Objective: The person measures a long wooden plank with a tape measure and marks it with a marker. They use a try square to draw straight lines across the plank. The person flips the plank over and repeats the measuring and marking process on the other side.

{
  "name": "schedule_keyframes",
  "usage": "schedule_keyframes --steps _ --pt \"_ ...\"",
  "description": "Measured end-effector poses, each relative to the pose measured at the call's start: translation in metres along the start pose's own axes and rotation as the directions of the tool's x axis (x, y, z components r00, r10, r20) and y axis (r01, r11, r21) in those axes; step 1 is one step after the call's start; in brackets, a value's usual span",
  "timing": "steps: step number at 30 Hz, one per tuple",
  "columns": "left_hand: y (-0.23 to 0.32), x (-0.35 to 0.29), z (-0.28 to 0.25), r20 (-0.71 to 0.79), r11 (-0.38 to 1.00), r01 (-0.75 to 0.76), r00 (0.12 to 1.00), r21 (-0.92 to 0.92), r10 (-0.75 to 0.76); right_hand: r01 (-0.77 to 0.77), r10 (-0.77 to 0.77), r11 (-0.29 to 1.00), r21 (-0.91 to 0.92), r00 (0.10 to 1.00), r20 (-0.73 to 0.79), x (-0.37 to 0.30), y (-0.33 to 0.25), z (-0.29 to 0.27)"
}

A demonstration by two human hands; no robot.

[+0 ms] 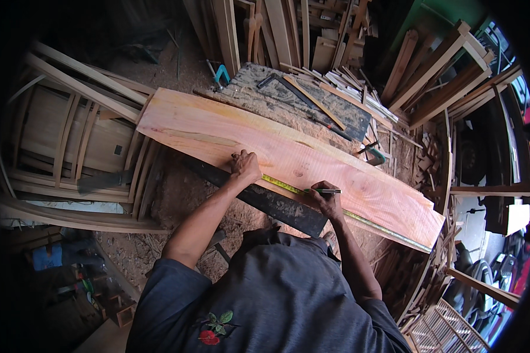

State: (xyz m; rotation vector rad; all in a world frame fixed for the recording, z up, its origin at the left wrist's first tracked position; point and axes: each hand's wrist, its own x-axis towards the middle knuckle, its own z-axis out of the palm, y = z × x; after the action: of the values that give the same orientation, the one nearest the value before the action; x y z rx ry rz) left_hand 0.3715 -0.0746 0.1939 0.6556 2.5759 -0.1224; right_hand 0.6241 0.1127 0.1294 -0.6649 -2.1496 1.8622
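A long pinkish wooden board [312,156] lies slantwise in front of me. Along its near edge runs a yellow tape measure [282,185], stretched out toward the board's right end. My left hand [246,166] is closed over the tape at the near edge; its fingers are curled and hide the tape's left end. Farther right, my right hand [328,202] grips a dark pencil [329,190] held nearly level over the board, its tip pointing left beside the tape. Whether the tip touches the wood I cannot tell.
Under the board is a sawdust-covered workbench [247,79], bearing a square [266,80] and a wooden strip [318,105]. A clamp [373,154] sits by the board's far edge, a blue clamp [222,75] farther left. Curved wooden frames [71,141] stand left; timber [276,29] leans behind.
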Motion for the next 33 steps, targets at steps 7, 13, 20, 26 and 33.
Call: schedule_keyframes --steps 7,13,20,26,33 --pt "-0.001 0.001 0.001 -0.002 1.0 -0.009 1.0 -0.017 0.009 -0.044 0.044 0.998 -0.045 0.999 0.009 0.001 -0.002 0.003" --pt "-0.001 -0.001 -0.003 0.017 0.999 -0.009 1.0 -0.046 0.01 0.009 -0.008 0.992 -0.123 1.0 0.007 -0.001 -0.004 0.002" --pt "0.0 -0.001 -0.001 -0.016 0.999 -0.009 1.0 -0.043 0.008 0.021 -0.02 0.996 -0.088 1.0 0.017 0.001 -0.004 0.002" --pt "-0.003 0.001 0.001 0.006 0.997 -0.021 1.0 -0.074 0.022 0.019 -0.027 0.995 -0.097 0.996 -0.081 0.001 0.002 0.007" --pt "-0.01 0.001 0.005 0.002 0.992 -0.058 0.998 -0.11 0.059 -0.066 0.127 0.971 0.228 0.957 -0.262 -0.004 -0.002 0.003"
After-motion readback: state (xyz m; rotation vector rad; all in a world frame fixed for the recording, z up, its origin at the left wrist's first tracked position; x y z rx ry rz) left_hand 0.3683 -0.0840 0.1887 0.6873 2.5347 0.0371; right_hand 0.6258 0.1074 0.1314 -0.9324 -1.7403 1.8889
